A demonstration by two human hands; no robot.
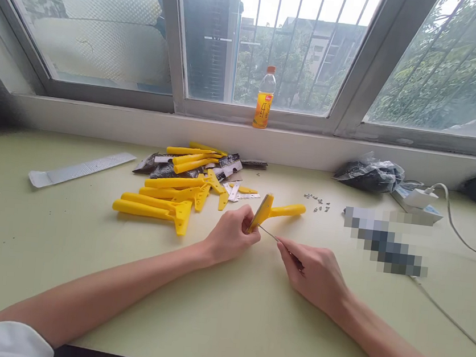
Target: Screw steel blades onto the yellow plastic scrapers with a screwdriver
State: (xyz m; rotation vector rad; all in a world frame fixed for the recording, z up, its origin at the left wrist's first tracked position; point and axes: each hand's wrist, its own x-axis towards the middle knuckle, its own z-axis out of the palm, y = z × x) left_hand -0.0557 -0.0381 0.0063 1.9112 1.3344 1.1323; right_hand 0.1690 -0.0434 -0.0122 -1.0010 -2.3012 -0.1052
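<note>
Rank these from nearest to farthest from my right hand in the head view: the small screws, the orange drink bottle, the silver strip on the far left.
From the right hand:
1. small screws, just beyond it on the table.
2. orange drink bottle, up on the windowsill.
3. silver strip, far left on the table.

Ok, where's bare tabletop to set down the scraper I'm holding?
Bare table lies left of the left hand, below the pile of yellow scrapers. More lies near the front edge between both forearms. It is crowded around the pile, the small screws, and the cable beside the right hand.
</note>
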